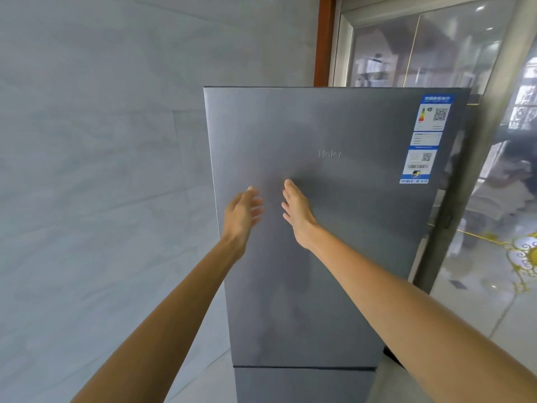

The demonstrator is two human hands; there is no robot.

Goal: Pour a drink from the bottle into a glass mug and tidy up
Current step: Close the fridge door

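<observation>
- Both hands empty, raised at the upper door [334, 228] of a grey fridge. Left hand [242, 212] at about 9 o'clock of frame centre, fingers spread and blurred, close to the door's left edge. Right hand [296, 212] just beside it, flat and open, fingers apart; palm looks to be on or near the steel, contact cannot be told.
- Door appears shut. A seam at 6 o'clock marks a lower compartment [305, 385].
- Bottle and glass mug not in view; whether either sits inside the fridge cannot be told.
- Risk: no handle visible. Fingers hunting for the left edge could slip on smooth steel, or get nipped against the tiled wall [101, 170] at 9 o'clock.
- Risk: the left-edge gap looks narrow, so a hard swing may knock the wall.
- Risk: energy label [424, 138] at 2 o'clock; glass door [436, 48] at 1 o'clock, well clear.
</observation>
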